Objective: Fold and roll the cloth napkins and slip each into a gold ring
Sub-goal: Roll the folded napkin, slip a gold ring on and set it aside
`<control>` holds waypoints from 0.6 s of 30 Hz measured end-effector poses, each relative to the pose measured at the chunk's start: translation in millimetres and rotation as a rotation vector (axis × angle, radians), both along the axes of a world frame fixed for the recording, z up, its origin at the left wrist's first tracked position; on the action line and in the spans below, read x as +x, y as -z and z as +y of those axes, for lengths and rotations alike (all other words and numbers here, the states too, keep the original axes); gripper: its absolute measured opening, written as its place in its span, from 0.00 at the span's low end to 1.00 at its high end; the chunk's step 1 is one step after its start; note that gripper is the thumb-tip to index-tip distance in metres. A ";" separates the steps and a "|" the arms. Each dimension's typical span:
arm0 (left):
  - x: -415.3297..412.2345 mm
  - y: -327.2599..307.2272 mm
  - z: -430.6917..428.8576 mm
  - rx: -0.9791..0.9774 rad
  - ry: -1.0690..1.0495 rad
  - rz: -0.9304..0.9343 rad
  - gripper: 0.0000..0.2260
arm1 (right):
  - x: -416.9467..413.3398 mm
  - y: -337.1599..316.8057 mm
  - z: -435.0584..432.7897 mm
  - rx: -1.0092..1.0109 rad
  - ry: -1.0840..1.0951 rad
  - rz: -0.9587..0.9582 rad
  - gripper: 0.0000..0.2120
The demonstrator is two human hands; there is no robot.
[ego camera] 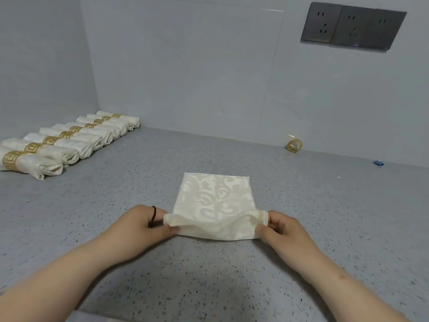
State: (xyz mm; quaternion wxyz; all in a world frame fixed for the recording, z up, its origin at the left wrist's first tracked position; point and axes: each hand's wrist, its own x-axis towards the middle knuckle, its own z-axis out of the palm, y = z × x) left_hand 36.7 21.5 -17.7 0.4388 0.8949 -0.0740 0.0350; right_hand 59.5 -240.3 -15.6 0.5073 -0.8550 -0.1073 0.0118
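**A:** Where is the napkin now, and how do I hold it?

**B:** The folded napkin (214,205) lies flat on the counter (325,217), in the middle, just in front of me. My left hand (148,225) pinches its near left corner, and my right hand (279,228) pinches the near right corner. Both grips are closed on the cloth, and the near edge is turned up a little, like the beginning of a roll.

**A:** How will it handle?

**B:** I think it is light and soft, with no stiffness. The surface is cream damask with a shiny scroll pattern, so it may slip. I would take it at the two near corners, thumbs under, and roll evenly so the ends stay level.

**A:** And the ring?

**B:** One gold ring (294,145) stands far away at the wall, to the right. The finished rolls (69,140) lie in a row at the left, each inside a gold band. The counter is grey, speckled stone, rather smooth.
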 end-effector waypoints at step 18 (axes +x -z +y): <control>15.0 1.5 -12.9 0.144 -0.181 0.019 0.09 | 11.1 3.1 21.3 -0.531 0.070 -0.171 0.03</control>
